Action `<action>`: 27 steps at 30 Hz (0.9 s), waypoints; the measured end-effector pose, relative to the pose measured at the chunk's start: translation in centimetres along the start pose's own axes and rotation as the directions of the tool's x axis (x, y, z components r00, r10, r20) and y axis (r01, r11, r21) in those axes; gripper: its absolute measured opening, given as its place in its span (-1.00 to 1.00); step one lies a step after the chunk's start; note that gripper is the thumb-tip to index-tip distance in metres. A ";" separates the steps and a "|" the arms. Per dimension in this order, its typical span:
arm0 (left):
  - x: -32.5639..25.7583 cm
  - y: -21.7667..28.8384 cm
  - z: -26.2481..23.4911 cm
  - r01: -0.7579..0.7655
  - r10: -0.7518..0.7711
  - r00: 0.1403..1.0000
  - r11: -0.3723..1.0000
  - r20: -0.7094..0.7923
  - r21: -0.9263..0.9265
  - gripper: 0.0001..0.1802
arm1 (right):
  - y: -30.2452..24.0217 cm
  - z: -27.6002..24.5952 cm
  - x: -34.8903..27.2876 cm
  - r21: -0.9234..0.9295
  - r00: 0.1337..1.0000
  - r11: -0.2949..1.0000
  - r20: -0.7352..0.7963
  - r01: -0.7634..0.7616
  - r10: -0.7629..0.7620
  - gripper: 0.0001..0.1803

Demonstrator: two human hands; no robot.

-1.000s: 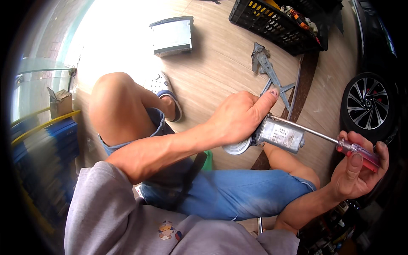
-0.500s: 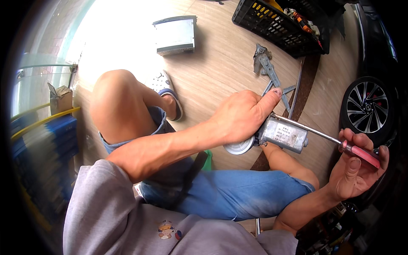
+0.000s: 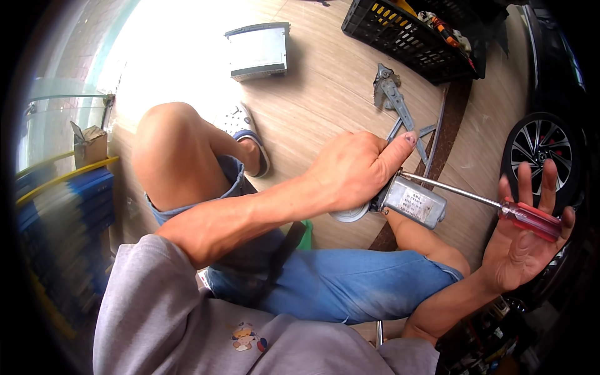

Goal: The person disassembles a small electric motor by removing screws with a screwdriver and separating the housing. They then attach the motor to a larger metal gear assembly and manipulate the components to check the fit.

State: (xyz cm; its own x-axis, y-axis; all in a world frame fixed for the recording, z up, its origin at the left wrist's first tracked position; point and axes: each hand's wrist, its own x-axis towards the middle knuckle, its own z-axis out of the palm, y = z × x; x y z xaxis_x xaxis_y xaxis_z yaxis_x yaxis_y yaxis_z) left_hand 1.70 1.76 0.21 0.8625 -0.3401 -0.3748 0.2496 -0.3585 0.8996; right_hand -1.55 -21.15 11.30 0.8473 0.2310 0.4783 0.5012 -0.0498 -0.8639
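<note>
Motor steadied over the knee, screwdriver set into its end.

The motor [image 3: 412, 203], a grey metal can, is clamped in the left hand [image 3: 353, 172] just above the right knee, thumb laid forward along it, presumably so the housing cannot turn. The screwdriver [image 3: 494, 206] is bedded in the right hand [image 3: 525, 234], red handle across the palm, fingers splayed and not closed; its shaft runs up-left into the motor. Beyond, on the floor [image 3: 325, 94], a metal linkage [image 3: 397, 103] lies, then a black crate [image 3: 406, 34]; a car wheel [image 3: 540, 153] stands at right.
</note>
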 end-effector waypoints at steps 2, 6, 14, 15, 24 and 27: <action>0.0 0.1 0.1 0.010 -0.010 1.000 1.000 0.013 -0.001 -0.09 | -0.2 -0.4 -0.2 0.056 0.999 0.998 0.012 -0.035 0.035 -0.43; -0.1 0.3 0.2 0.072 -0.067 0.996 0.992 0.051 -0.107 -0.10 | -0.8 -1.7 -0.8 -0.022 0.997 0.999 0.065 -0.032 0.033 -0.42; -0.6 1.3 -0.5 -0.001 0.005 1.000 0.990 0.029 -0.144 -0.13 | -1.8 -1.8 -1.1 -0.268 0.999 0.963 -0.027 0.020 -0.029 -0.53; -0.6 1.3 -0.6 -0.003 0.006 1.000 0.991 0.020 -0.133 -0.14 | -1.9 -1.8 -1.3 -0.265 0.999 0.964 -0.025 0.021 -0.029 -0.53; -0.4 1.1 -0.8 -0.010 0.009 1.000 0.995 -0.012 -0.096 -0.12 | -2.1 -1.3 -1.6 -0.277 0.998 0.960 -0.061 -0.037 0.021 -0.56; -0.4 0.8 -0.8 -0.035 0.033 0.999 0.997 -0.033 -0.067 -0.13 | -2.0 -1.4 -1.5 -0.259 0.998 0.965 -0.052 -0.034 0.022 -0.57</action>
State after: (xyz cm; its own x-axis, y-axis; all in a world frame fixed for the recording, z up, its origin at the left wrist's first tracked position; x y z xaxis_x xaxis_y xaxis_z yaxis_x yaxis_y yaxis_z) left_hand 1.94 2.25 1.25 0.8843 -0.3230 -0.3372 0.2479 -0.2871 0.9253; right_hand -3.58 -22.74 12.56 0.8660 0.1786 0.4671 0.5001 -0.3078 -0.8094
